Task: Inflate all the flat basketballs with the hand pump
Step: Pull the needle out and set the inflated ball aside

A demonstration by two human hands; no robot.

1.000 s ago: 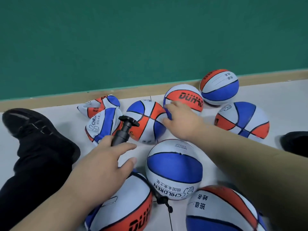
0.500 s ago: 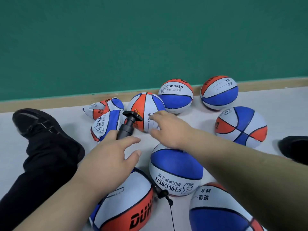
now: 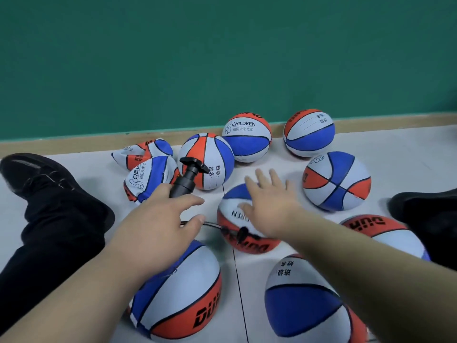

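Fingers (image 3: 261, 181) of right grip (image 3: 269, 206) spread flat on basketball (image 3: 252, 243) (left grip (image 3: 158, 226) at pump (image 3: 188, 180), hold unclear).

Single head-worn wide-angle view, forward and down, close over the floor (image 3: 408, 149).

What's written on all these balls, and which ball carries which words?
"CHILDREN", with 祖国未来之星 beneath: back middle ball.
"CHILD", rest hidden: nearer flat ball.
"班级" and "姓名": ball behind the pump (pump); also, upside down, the near right ball.
"DU", cut off: near left ball.
Too blurred: brand letters on the far right ball and the ball under the right hand (right hand); small characters on the back right ball.
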